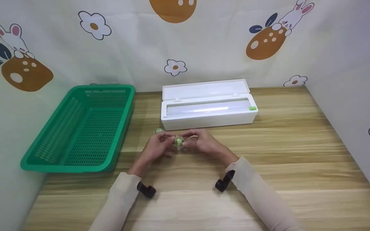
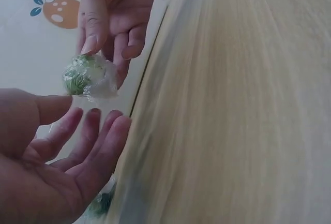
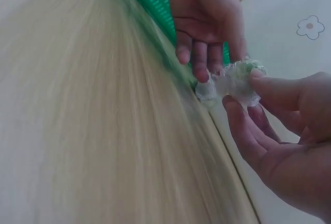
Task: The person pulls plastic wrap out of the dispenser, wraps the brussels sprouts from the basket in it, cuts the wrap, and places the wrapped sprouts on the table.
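Observation:
A small round green item [image 1: 179,141], wrapped in crinkled clear film, is held up between the two hands over the table. My right hand [image 1: 204,141] pinches it between thumb and fingers, as the right wrist view shows. My left hand [image 1: 157,146] is at its other side, thumb tip at the film's edge and the other fingers loosely spread below. What the green item is inside the film cannot be made out. A second wrapped green ball [image 1: 158,130] lies on the table just beyond the left hand, partly hidden by it.
A white cling film dispenser [image 1: 209,121] with its lid raised stands behind the hands, a roll inside and a green slider [image 1: 252,108] at its right end. To the left is a green plastic basket [image 1: 116,144]. Patterned cloth [image 1: 217,48] surrounds the wooden table [image 1: 287,154].

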`<state>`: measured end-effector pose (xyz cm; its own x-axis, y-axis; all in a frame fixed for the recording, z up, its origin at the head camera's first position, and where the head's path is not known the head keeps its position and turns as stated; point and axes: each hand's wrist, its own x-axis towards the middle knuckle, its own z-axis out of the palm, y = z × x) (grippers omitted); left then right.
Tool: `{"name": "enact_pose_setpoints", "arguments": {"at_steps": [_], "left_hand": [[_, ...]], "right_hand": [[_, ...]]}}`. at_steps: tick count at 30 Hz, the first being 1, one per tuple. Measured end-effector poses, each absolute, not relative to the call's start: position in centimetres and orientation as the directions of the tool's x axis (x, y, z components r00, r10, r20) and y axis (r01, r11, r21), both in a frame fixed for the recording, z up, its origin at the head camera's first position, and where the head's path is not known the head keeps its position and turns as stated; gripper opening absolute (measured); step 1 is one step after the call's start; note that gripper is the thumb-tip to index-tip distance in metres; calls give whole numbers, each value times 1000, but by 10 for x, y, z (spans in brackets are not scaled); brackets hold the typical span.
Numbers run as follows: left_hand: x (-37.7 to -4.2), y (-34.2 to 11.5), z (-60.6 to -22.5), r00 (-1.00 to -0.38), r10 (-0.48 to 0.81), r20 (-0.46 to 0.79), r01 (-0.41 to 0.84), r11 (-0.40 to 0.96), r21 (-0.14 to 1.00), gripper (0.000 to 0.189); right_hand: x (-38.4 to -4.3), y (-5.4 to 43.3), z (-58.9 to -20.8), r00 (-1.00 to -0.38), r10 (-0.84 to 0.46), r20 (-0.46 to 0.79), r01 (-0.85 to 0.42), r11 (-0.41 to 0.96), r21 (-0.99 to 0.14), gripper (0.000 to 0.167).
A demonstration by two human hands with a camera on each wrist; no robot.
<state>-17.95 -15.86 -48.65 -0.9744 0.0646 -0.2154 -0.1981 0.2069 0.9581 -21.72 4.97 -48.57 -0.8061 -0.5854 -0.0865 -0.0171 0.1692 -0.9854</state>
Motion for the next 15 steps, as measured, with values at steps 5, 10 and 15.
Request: {"name": "enact_pose_setpoints", "arguments": {"at_steps": [5, 10, 15], "left_hand": [[-173, -175, -484, -951, 200, -236, -196, 198, 960, 34], [-170, -188, -486, -939, 210, -271, -230, 198, 953, 42], [-169, -196, -488, -938, 187, -291, -262, 163, 951, 39]], "right_hand": [[-218, 42, -487, -807, -581, -106, 1, 178, -984, 33], [-218, 30, -489, -800, -570, -186, 130, 138, -982, 32], [-217, 19, -491, -789, -573, -224, 177, 138, -975, 32]]}}
